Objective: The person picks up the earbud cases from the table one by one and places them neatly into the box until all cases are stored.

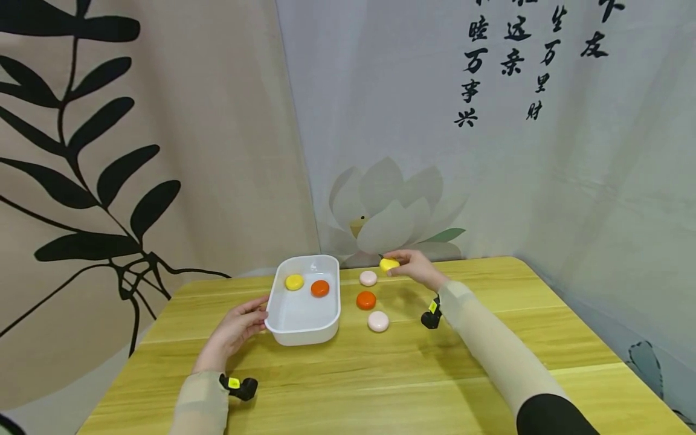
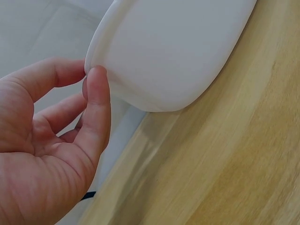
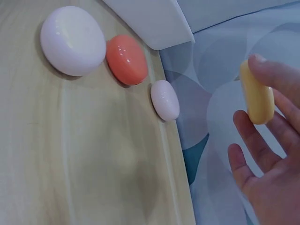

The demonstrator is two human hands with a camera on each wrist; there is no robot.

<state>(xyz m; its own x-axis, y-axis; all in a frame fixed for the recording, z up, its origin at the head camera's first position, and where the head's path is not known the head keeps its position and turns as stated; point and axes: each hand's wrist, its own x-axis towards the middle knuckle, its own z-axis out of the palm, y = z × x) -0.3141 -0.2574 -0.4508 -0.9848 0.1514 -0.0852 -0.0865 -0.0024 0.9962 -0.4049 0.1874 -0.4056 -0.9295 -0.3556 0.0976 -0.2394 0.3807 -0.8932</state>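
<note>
A white rectangular tub [image 1: 302,314] holds a yellow disc [image 1: 294,282] and an orange disc [image 1: 319,289]. At its left side my left hand [image 1: 239,329] pinches the rim; in the left wrist view the thumb and fingers of that hand [image 2: 61,126] meet at the tub's edge [image 2: 154,61]. My right hand [image 1: 415,267] pinches a yellow piece [image 1: 389,264] above the table's back edge, right of the tub. The right wrist view shows the yellow piece [image 3: 257,93] between thumb and fingers of the hand [image 3: 276,154], the other fingers loosely bent.
Right of the tub, a pale pink disc [image 1: 368,278], an orange disc [image 1: 366,300] and another pale pink disc [image 1: 378,321] lie in a column on the wooden table [image 1: 337,393]. A printed curtain [image 1: 228,133] hangs behind the table.
</note>
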